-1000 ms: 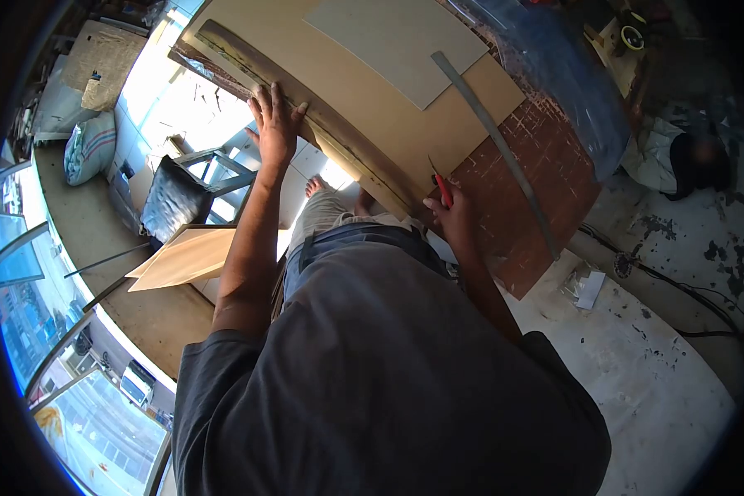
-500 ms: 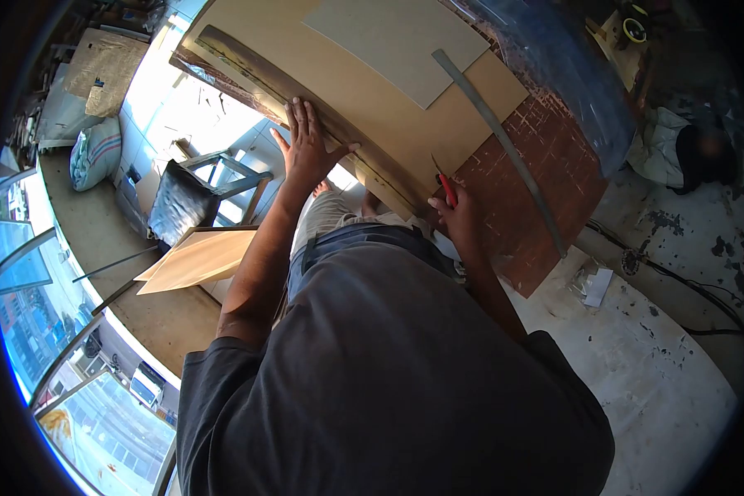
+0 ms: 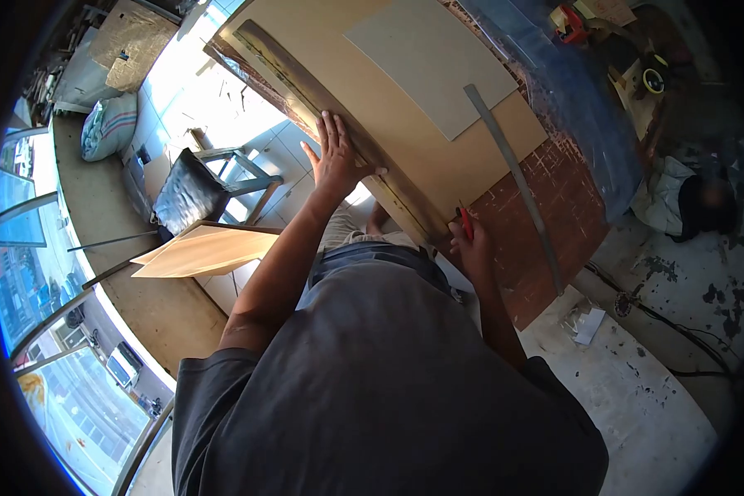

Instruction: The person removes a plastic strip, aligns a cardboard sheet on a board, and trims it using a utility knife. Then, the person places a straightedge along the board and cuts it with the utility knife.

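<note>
My left hand [image 3: 336, 164] lies with fingers spread on a long, narrow bar [image 3: 283, 76] at the near edge of a tan sheet [image 3: 405, 136]. In my right hand [image 3: 473, 246] is a red-handled cutter knife [image 3: 466, 223], its dark tip pointing away from me. The knife is by the sheet's near right corner; whether its blade touches the sheet I cannot tell. A smaller grey sheet [image 3: 430, 66] rests on the tan one. Across the sheets' right side and onto the red-brown tabletop [image 3: 574, 207] runs a metal ruler [image 3: 517, 172].
Clear plastic sheeting [image 3: 546, 91] covers the table's far side. To the left stand a stool with a black seat [image 3: 192, 194], thin wooden panels [image 3: 202, 250] and a stuffed sack [image 3: 110, 126]. Cables [image 3: 661, 310] trail over the floor at right. A tape roll [image 3: 654, 80] sits at upper right.
The whole view has shifted and turned slightly. My left hand stays spread on the bar. In my right hand, the knife looks shorter and more steeply angled than before.
</note>
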The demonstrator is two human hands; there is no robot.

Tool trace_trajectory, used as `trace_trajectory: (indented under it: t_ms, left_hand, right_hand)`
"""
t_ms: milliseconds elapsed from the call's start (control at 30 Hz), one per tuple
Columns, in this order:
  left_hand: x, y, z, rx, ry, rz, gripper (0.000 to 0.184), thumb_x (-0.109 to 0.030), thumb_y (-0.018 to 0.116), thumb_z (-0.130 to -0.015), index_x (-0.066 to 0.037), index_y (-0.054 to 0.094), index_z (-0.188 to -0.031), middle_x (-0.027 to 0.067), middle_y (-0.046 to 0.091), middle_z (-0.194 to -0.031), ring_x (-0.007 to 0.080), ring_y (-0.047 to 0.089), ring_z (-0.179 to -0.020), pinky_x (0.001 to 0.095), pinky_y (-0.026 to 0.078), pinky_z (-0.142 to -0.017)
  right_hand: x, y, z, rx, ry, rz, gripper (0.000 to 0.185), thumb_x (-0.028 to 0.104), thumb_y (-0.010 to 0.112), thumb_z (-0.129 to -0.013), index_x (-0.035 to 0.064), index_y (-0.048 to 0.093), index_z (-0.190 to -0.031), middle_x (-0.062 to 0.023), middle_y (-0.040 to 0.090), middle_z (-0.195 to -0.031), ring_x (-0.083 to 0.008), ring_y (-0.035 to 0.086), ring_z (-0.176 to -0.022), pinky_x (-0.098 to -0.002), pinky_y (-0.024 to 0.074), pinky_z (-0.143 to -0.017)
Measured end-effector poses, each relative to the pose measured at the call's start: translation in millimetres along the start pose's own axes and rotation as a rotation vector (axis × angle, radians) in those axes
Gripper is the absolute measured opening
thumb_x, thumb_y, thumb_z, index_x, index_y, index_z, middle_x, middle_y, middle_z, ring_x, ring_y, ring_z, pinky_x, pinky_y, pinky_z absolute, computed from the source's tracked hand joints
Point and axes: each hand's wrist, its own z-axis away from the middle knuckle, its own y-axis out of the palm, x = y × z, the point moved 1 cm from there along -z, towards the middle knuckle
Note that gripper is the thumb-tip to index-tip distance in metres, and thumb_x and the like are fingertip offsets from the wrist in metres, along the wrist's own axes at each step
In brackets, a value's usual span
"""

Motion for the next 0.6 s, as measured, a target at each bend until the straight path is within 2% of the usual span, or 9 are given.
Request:
trace_trajectory:
  t_ms: [33,100,133,200,400,467,533,567,600]
  left_hand:
    - [3.2,3.3,-1.9,-0.035,0.032,0.019,0.151,-0.070,0.086,-0.059,0.009,0.006,-0.160,0.0264,-0.001,-0.169,0.0373,-0.006,-0.158,0.0770,0.005,-0.115]
    - [4.2,4.2,-3.7,-0.032,0.016,0.011,0.151,-0.070,0.085,-0.058,0.009,0.006,-0.160,0.0265,-0.001,-0.169,0.0369,-0.006,-0.159,0.0756,0.005,-0.116]
    - [2.6,4.5,-4.6,-0.019,0.014,0.003,0.151,-0.070,0.085,-0.058,0.009,0.006,-0.159,0.0266,-0.001,-0.169,0.0365,-0.005,-0.159,0.0742,0.005,-0.117]
    - [1.0,4.3,-6.6,-0.014,0.008,0.002,0.151,-0.070,0.086,-0.058,0.009,0.006,-0.159,0.0267,-0.001,-0.169,0.0366,-0.005,-0.159,0.0737,0.006,-0.117]
    - [9.5,12.0,-8.9,-0.028,0.021,0.043,0.149,-0.067,0.087,-0.060,0.010,0.006,-0.159,0.0269,0.000,-0.169,0.0379,-0.003,-0.159,0.0735,0.010,-0.117]
    - [0.9,-2.0,-7.5,0.088,-0.012,-0.010,0.151,-0.067,0.087,-0.059,0.012,0.006,-0.158,0.0305,-0.002,-0.168,0.0416,-0.006,-0.157,0.0763,0.007,-0.115]
    - [-1.6,-4.8,-7.9,0.090,-0.031,-0.017,0.151,-0.067,0.087,-0.060,0.011,0.005,-0.158,0.0296,-0.004,-0.168,0.0414,-0.007,-0.157,0.0770,0.008,-0.115]
    - [-2.8,-5.1,-8.1,0.104,-0.036,-0.018,0.151,-0.067,0.087,-0.060,0.011,0.004,-0.159,0.0290,-0.004,-0.168,0.0408,-0.007,-0.158,0.0768,0.008,-0.115]
    - [-3.0,-5.8,-8.0,0.118,-0.042,-0.017,0.151,-0.067,0.087,-0.060,0.011,0.004,-0.159,0.0285,-0.005,-0.169,0.0403,-0.008,-0.158,0.0766,0.008,-0.115]
  right_hand:
    - [-0.4,-4.3,-0.1,0.010,-0.008,0.006,0.039,0.029,0.072,-0.098,0.0025,0.064,-0.125,-0.0046,0.063,-0.084,-0.0111,0.061,-0.061,-0.0288,0.0508,-0.056]
    - [2.5,-10.8,-2.5,0.039,0.000,0.028,0.035,0.032,0.061,-0.104,0.0014,0.065,-0.119,-0.0059,0.066,-0.086,-0.0108,0.065,-0.068,-0.0264,0.0520,-0.060]
    - [6.6,-8.8,-5.4,0.044,-0.005,0.034,0.035,0.032,0.061,-0.104,0.0014,0.065,-0.119,-0.0059,0.066,-0.086,-0.0108,0.065,-0.068,-0.0264,0.0520,-0.060]
    - [22.5,-3.2,-10.0,-0.039,-0.376,-0.086,0.031,0.028,0.055,-0.108,0.0019,0.061,-0.122,-0.0039,0.063,-0.084,-0.0080,0.060,-0.068,-0.0245,0.0487,-0.059]
    - [100.6,15.1,-44.1,0.177,-0.344,-0.207,0.033,0.027,0.052,-0.109,0.0041,0.050,-0.133,0.0001,0.052,-0.079,-0.0052,0.045,-0.060,-0.0224,0.0394,-0.053]
    - [115.9,25.0,-60.0,0.220,-0.329,-0.223,0.030,0.029,0.051,-0.110,0.0040,0.054,-0.126,0.0000,0.052,-0.077,-0.0051,0.047,-0.060,-0.0222,0.0403,-0.053]
    - [132.4,38.1,-76.0,0.277,-0.258,-0.219,0.029,0.030,0.050,-0.110,0.0041,0.056,-0.121,-0.0002,0.053,-0.074,-0.0053,0.048,-0.058,-0.0229,0.0414,-0.052]
    - [138.4,45.0,-86.0,0.297,-0.309,-0.088,0.032,0.034,0.049,-0.110,0.0035,0.056,-0.116,-0.0026,0.058,-0.074,-0.0077,0.054,-0.059,-0.0259,0.0461,-0.054]
    - [141.3,53.4,-95.3,0.310,-0.311,-0.076,0.032,0.034,0.049,-0.110,0.0035,0.056,-0.116,-0.0026,0.058,-0.074,-0.0077,0.054,-0.059,-0.0259,0.0461,-0.054]
